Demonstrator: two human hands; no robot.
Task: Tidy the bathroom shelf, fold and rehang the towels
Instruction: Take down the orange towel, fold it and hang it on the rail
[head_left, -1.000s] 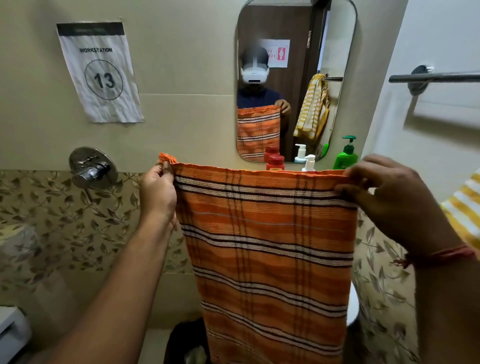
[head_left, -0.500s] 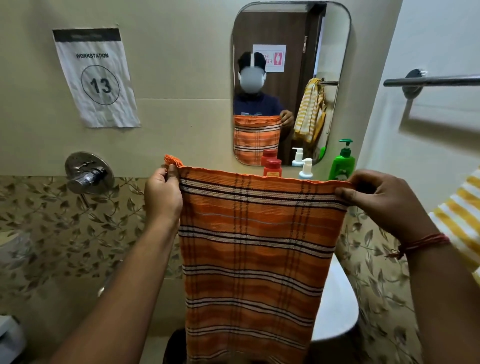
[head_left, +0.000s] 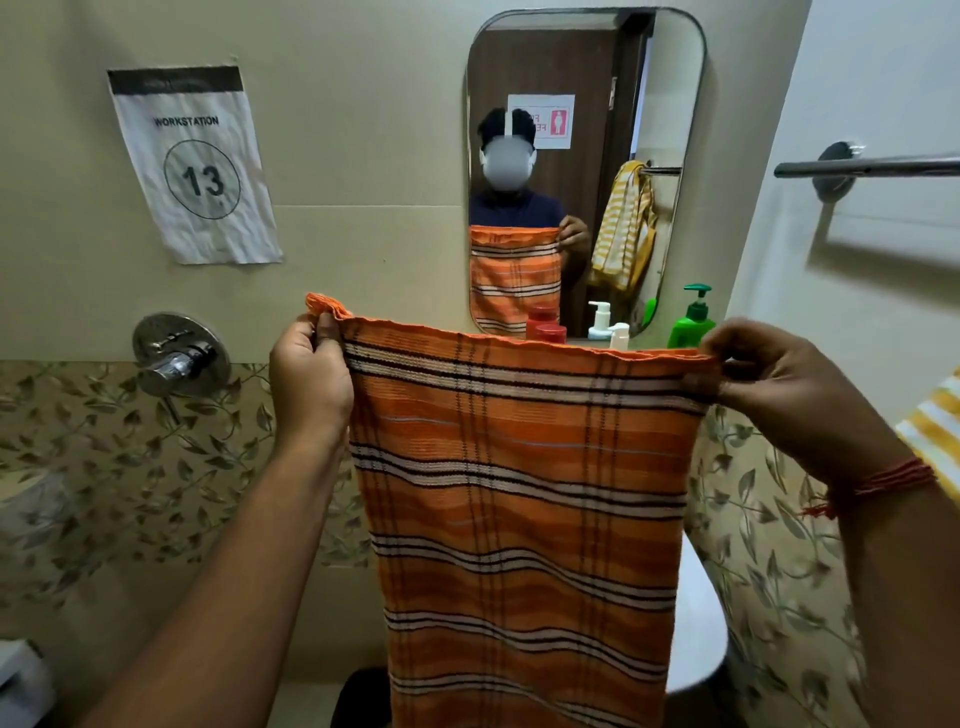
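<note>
Orange towel (head_left: 519, 478) with black and white stripes is held up in front of the wall, hanging straight down from its top edge and running off the bottom of the view. Top edge is pulled pretty taut between both hands. Left hand (head_left: 311, 379) has the upper left corner pinched, thumb and fingers pressed together on the cloth, with a little tuft of the corner poking up above the knuckles. Right hand (head_left: 769, 384) pinches the upper right corner the same way, fingertips closed on the hem; there's a red thread bracelet (head_left: 883, 483) on that wrist.

Just behind the top edge, on the shelf under the mirror (head_left: 587, 171), you can see a red-capped bottle (head_left: 550, 332), a small white pump bottle (head_left: 619, 335) and a green pump bottle (head_left: 691, 322), all partly hidden by the towel. The mirror shows the person holding the towel plus a yellow striped towel hanging on a rail.

Off to the right there's a chrome towel bar (head_left: 872, 167) on the white wall, bare in the part that shows, and a bit of yellow striped cloth (head_left: 935, 421) at the right edge. On the left wall, a paper sign (head_left: 195, 166) reading WORKSTATION 13, with a chrome tap control (head_left: 179, 356) below it, right above the leaf-pattern tiles (head_left: 130, 457).
</note>
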